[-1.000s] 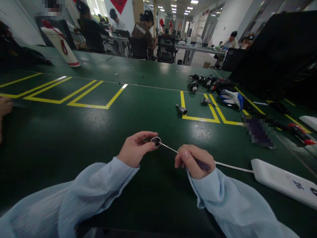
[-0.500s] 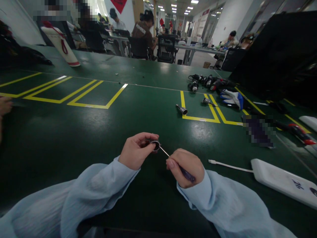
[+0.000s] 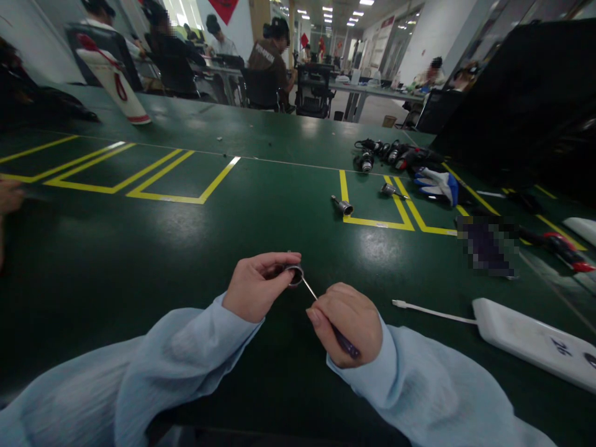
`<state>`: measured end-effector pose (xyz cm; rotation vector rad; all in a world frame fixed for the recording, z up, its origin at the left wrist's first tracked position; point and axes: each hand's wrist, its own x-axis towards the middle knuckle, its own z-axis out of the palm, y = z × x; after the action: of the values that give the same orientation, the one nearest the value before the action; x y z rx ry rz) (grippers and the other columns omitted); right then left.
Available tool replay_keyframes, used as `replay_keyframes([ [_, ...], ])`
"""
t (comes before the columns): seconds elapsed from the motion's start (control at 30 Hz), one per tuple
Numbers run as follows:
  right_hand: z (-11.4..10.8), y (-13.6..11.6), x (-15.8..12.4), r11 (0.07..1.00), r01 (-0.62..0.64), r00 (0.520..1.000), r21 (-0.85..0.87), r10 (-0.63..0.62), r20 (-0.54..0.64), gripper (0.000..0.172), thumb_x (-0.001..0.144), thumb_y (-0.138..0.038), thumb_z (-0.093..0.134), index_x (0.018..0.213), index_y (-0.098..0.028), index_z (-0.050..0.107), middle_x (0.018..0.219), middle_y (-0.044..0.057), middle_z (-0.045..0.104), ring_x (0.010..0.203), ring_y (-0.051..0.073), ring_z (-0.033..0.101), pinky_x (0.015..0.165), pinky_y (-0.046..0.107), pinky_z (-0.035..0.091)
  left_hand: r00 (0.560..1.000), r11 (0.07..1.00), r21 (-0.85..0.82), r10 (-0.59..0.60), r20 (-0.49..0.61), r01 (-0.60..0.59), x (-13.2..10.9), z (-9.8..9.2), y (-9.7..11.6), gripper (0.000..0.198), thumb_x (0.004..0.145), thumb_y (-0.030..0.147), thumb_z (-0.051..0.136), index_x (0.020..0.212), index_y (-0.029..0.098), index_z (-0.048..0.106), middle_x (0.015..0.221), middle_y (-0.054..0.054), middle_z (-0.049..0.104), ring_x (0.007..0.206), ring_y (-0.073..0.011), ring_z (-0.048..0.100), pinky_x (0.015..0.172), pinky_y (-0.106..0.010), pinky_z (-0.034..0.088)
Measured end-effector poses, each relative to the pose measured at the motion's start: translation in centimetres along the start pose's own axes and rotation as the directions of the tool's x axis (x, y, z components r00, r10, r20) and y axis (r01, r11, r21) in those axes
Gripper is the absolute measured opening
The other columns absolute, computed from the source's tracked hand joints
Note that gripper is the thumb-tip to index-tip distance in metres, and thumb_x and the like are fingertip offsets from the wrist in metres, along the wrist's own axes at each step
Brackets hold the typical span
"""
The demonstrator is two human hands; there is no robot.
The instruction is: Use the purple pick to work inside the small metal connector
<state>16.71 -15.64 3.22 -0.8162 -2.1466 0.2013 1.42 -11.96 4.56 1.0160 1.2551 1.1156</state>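
My left hand (image 3: pixel 258 285) is closed around a cup-shaped metal part (image 3: pixel 298 282), its round rim facing toward me and to the right. Fingers hide most of its body. In my right hand (image 3: pixel 351 320) is a screwdriver (image 3: pixel 346 343) with a dark purple handle and a thin bright shaft. The shaft points up and left, and its tip lies at the rim of the metal part; whether it touches cannot be made out. Farther off on the green table lie two similar metal cups with stems, one (image 3: pixel 344 207) at a yellow tape corner and another (image 3: pixel 388 190) to its right.
A white case (image 3: pixel 526 338) with a cable lies at the right. Beyond it are a blurred dark slab (image 3: pixel 487 245), a red-black tool (image 3: pixel 565 251), a glove (image 3: pixel 435 185) and dark power tools (image 3: pixel 366 162). A person's hand (image 3: pixel 9 197) shows at the left edge.
My right hand has shifted slightly down and left, and the screwdriver's shaft now slants more steeply. The left hand with the metal part has barely moved.
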Motion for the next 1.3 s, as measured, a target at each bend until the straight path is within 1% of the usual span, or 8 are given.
replay_keyframes([
  [0.2, -0.26, -0.14, 0.06, 1.000, -0.004, 1.000, 0.010, 0.004, 0.012, 0.022, 0.081, -0.014, 0.041, 0.064, -0.014, 0.055, 0.054, 0.005, 0.058, 0.050, 0.013, 0.048, 0.050, 0.028, 0.039, 1.000, 1.000, -0.004, -0.004, 0.002, 0.004, 0.13, 0.03, -0.02, 0.019, 0.051, 0.007, 0.068, 0.070, 0.012, 0.069, 0.085, -0.006, 0.070, 0.071, -0.0185, 0.066, 0.062, -0.029, 0.057],
  [0.37, -0.30, -0.07, -0.04, 0.996, -0.041, 0.999, 0.077, 0.041, 0.005, 0.021, 0.080, -0.013, 0.043, 0.064, -0.013, 0.056, 0.053, 0.006, 0.058, 0.050, 0.013, 0.049, 0.051, 0.028, 0.040, 1.000, 1.000, -0.006, -0.004, -0.006, 0.004, 0.18, 0.02, 0.08, 0.019, 0.051, 0.007, 0.067, 0.069, 0.011, 0.069, 0.085, -0.006, 0.070, 0.073, -0.0182, 0.066, 0.063, -0.027, 0.057],
  [0.57, -0.35, 0.09, -0.13, 0.988, -0.066, 0.998, 0.140, 0.066, 0.001, 0.019, 0.081, -0.013, 0.043, 0.067, -0.014, 0.055, 0.056, 0.005, 0.059, 0.053, 0.013, 0.051, 0.054, 0.027, 0.042, 1.000, 1.000, 0.002, -0.016, 0.010, 0.016, 0.03, 0.00, 0.27, 0.019, 0.052, 0.008, 0.067, 0.071, 0.011, 0.068, 0.088, -0.008, 0.070, 0.073, -0.0192, 0.066, 0.065, -0.030, 0.057],
  [0.73, -0.25, 0.15, -0.25, 0.984, -0.068, 0.997, 0.165, 0.071, -0.007, 0.017, 0.081, -0.013, 0.044, 0.069, -0.014, 0.056, 0.059, 0.005, 0.060, 0.056, 0.013, 0.052, 0.057, 0.027, 0.043, 0.998, 0.998, 0.042, 0.047, 0.034, -0.048, 0.05, -0.08, 0.18, 0.015, 0.052, 0.011, 0.066, 0.066, 0.010, 0.067, 0.092, -0.007, 0.065, 0.071, -0.0183, 0.065, 0.062, -0.028, 0.057],
  [0.87, -0.09, 0.26, -0.29, 0.988, -0.049, 0.998, 0.150, 0.052, -0.018, 0.019, 0.081, -0.013, 0.043, 0.067, -0.013, 0.056, 0.057, 0.005, 0.060, 0.054, 0.013, 0.052, 0.056, 0.027, 0.043, 0.995, 0.993, 0.083, 0.077, 0.070, -0.083, 0.04, -0.22, -0.07, 0.017, 0.053, 0.014, 0.066, 0.069, 0.010, 0.065, 0.088, -0.006, 0.064, 0.072, -0.0187, 0.066, 0.064, -0.029, 0.057],
  [0.97, -0.07, 0.30, -0.19, 0.988, -0.036, 0.999, 0.148, 0.041, -0.034, 0.020, 0.081, -0.013, 0.043, 0.066, -0.012, 0.056, 0.056, 0.005, 0.059, 0.054, 0.012, 0.052, 0.056, 0.027, 0.043, 0.995, 0.993, 0.097, 0.060, 0.079, -0.068, 0.01, -0.25, -0.07, 0.018, 0.053, 0.015, 0.065, 0.071, 0.011, 0.064, 0.082, -0.005, 0.067, 0.071, -0.0185, 0.066, 0.066, -0.031, 0.057],
  [1.13, -0.27, 0.22, -0.05, 0.988, -0.031, 0.999, 0.148, 0.035, -0.025, 0.020, 0.081, -0.013, 0.043, 0.066, -0.012, 0.057, 0.056, 0.005, 0.059, 0.054, 0.013, 0.052, 0.055, 0.027, 0.044, 0.998, 0.992, 0.127, 0.015, 0.055, -0.022, 0.01, -0.10, 0.19, 0.021, 0.055, 0.014, 0.064, 0.076, 0.011, 0.064, 0.071, -0.003, 0.069, 0.064, -0.0174, 0.066, 0.065, -0.030, 0.057],
  [1.3, -0.37, 0.09, -0.07, 0.991, -0.012, 1.000, 0.132, 0.015, -0.026, 0.019, 0.079, -0.012, 0.043, 0.066, -0.011, 0.057, 0.056, 0.007, 0.060, 0.053, 0.013, 0.052, 0.054, 0.028, 0.044, 0.998, 0.994, 0.106, 0.030, 0.060, -0.036, 0.07, -0.07, -0.01, 0.019, 0.056, 0.014, 0.064, 0.075, 0.011, 0.064, 0.073, -0.004, 0.069, 0.064, -0.0168, 0.066, 0.063, -0.029, 0.057],
])
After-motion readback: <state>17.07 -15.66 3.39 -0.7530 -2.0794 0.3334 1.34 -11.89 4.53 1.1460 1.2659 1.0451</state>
